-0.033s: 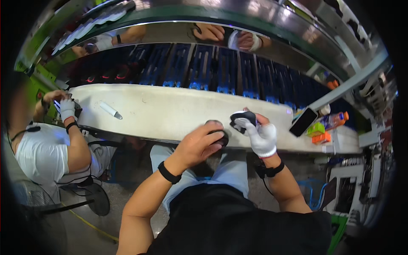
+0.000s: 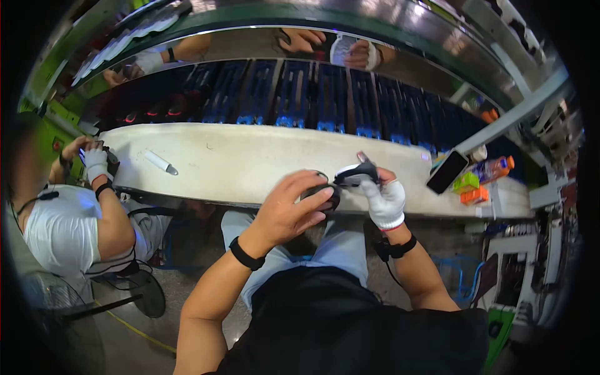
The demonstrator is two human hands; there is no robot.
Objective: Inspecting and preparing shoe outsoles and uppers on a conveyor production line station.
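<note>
A dark rounded piece (image 2: 334, 199), partly covered, is held at left, just beside a curved black-and-white piece (image 2: 361, 170) held tilted and slightly farther away at right.

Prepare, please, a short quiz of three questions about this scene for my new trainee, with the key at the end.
1. Choose: the camera wearer's left hand, holding a dark piece, is a) gloved, b) bare.
2. True or false: the white tube-like item lies nearer to the co-worker than the phone does.
3. Complete: the wearer's right hand, in a ____ glove, holds a black-and-white piece.

Key: 1. b; 2. true; 3. white.
</note>
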